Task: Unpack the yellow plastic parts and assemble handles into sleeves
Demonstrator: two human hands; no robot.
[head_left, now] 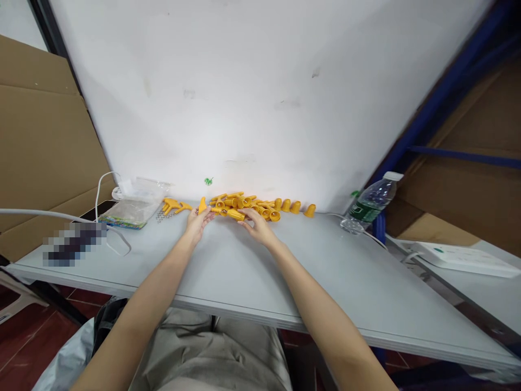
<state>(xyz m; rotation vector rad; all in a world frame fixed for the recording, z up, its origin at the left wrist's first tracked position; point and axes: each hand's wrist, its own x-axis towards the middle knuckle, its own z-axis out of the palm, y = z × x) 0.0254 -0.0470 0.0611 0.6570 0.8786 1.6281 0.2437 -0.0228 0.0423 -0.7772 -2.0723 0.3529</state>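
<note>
A heap of several yellow plastic cone-shaped caps lies at the far edge of the grey table, against a white board. My left hand reaches to the heap's left end and pinches one yellow cap held upright. My right hand lies just in front of the heap, fingers curled onto a yellow cap lying on its side. Three more caps stand in a row to the right of the heap.
Clear plastic bags with small parts and a white cable lie at the left. Yellow winged pieces rest beside them. A water bottle leans at the right; a white power strip lies beyond. Cardboard stands on both sides.
</note>
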